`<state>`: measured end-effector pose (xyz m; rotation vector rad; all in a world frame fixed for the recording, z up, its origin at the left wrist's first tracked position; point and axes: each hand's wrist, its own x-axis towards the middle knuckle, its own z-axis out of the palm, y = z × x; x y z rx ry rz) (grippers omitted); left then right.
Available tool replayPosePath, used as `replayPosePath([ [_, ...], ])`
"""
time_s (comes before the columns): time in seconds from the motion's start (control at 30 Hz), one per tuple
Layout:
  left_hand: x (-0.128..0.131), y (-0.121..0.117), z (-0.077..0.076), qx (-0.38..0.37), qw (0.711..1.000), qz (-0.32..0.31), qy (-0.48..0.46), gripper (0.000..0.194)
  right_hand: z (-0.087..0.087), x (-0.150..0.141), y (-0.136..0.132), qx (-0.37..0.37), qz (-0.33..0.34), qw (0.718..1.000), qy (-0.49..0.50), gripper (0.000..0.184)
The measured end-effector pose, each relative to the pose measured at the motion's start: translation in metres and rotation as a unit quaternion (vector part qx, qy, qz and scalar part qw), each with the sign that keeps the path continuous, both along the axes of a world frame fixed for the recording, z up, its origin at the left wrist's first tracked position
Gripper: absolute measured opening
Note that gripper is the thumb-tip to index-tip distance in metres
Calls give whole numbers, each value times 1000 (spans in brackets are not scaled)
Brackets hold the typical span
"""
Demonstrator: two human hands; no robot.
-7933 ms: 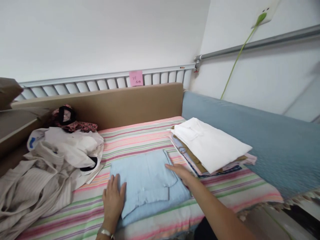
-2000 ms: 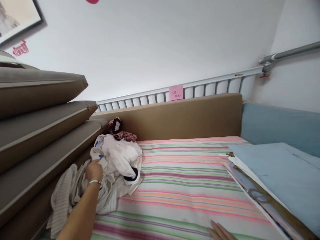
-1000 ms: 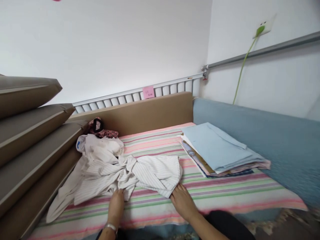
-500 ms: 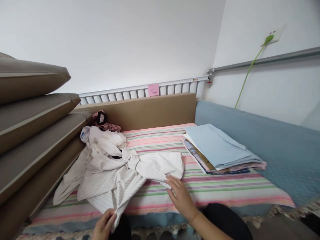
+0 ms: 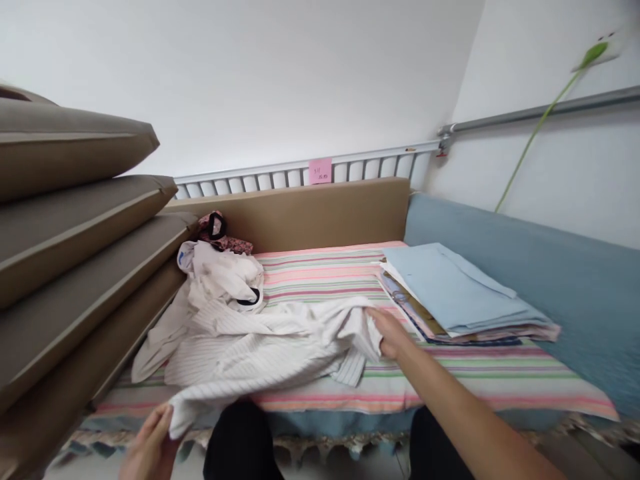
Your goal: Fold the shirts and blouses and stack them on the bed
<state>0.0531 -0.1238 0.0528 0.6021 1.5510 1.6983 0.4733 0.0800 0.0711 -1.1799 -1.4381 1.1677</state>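
A white striped shirt (image 5: pixel 260 357) is stretched sideways between my two hands above the striped cover. My left hand (image 5: pixel 153 437) pinches its near left edge, past the front of the seat. On the far right, my right hand (image 5: pixel 393 332) is closed around a bunched part of the cloth. The shirt's left portion rests against a pile of white clothes (image 5: pixel 220 270). To the right of my right hand lies a stack of folded clothes (image 5: pixel 460 293), light blue on top.
Thick brown cushions (image 5: pixel 90 247) are stacked along the left. A striped cover (image 5: pixel 320 270) lies over the seat, with a brown backboard (image 5: pixel 300 220) behind and a blue bolster (image 5: pixel 550 247) at right. A patterned pink garment (image 5: pixel 233 245) sits in the back left corner.
My hands have moved apart, the left further left and the right up to the right. The shirt is now pulled wider, and my right hand has gripped its right end. The view has shifted slightly.
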Motion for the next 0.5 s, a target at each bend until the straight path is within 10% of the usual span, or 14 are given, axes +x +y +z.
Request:
replayPosePath([
  [0.13,-3,81,24,85,995,59,-3,19,11,38,6,-148,-115,932,309,28],
  [0.27,10,146,27,73,993,93,23,15,-13,53,-15,-201,-171,888,377,29],
  [0.5,85,105,-38,18,989,63,131,60,-52,43,-54,-183,-120,889,402,46],
])
